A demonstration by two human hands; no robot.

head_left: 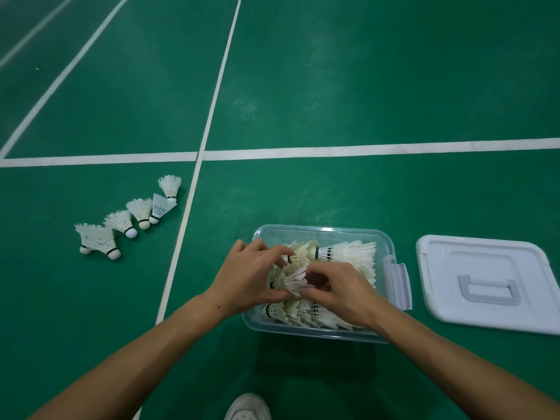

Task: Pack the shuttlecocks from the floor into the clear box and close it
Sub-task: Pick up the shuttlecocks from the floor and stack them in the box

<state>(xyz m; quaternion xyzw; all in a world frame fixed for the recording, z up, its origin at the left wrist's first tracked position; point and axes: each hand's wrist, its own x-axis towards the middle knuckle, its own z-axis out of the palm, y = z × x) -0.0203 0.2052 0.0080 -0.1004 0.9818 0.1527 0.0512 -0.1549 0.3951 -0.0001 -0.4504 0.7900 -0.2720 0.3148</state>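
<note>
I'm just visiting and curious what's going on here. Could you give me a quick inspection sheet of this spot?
Surface: green court floor with white lines.
Job's things: clear box open, part-filled with shuttlecocks; six loose shuttlecocks on the floor to its left; lid lying on the floor to its right.
Clutter: nothing seen.
Hands: left hand and right hand over the box, both pinching one shuttlecock.
Cables: nothing seen.
Surroundings: a shoe at the bottom edge.

The left hand (253, 275) and right hand (339, 291) cover the middle of the box (321, 230), hiding most shuttlecocks beneath; whether the fingers pinch the top shuttlecock (292, 281) is unclear. The lid (485, 283) and shoe (247, 409) are cut off by the edges
</note>
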